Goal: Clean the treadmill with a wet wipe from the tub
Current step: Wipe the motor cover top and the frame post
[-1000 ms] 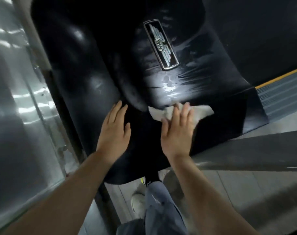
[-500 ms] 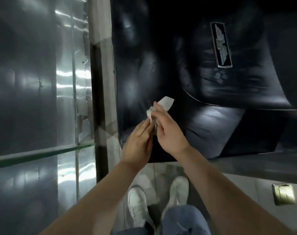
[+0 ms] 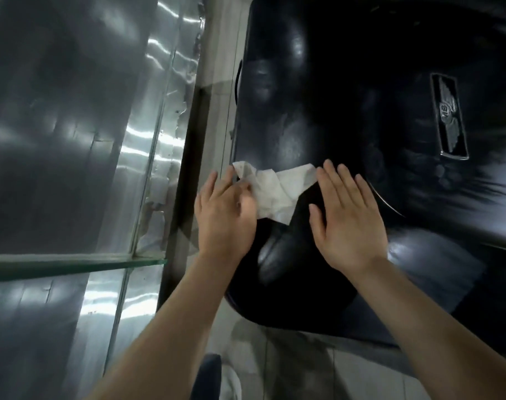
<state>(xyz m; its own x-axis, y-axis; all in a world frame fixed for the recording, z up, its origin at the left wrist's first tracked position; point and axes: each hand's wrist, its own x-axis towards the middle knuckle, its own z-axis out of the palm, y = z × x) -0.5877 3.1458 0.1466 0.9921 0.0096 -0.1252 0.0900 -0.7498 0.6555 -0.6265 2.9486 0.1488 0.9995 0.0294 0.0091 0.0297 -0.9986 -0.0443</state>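
The treadmill's glossy black motor cover (image 3: 347, 96) fills the right and centre, with a silver-framed badge (image 3: 449, 116) at the right. A crumpled white wet wipe (image 3: 277, 189) lies spread on the cover's near left part. My left hand (image 3: 224, 215) lies flat on the wipe's left end, fingers straight and a little blurred. My right hand (image 3: 347, 215) is flat on the cover, its fingertips touching the wipe's right end. Wet streaks show on the cover near the badge.
A shiny metal wall panel with a glass edge (image 3: 72, 264) runs along the left. A narrow strip of pale tiled floor (image 3: 217, 82) separates it from the cover. Floor tiles (image 3: 361, 370) and my trouser leg (image 3: 208, 376) are below.
The wipe was pinched between both hands in the air half a second ago; now it lies spread on the cover with both hands flat at its ends. The view has shifted right to left.
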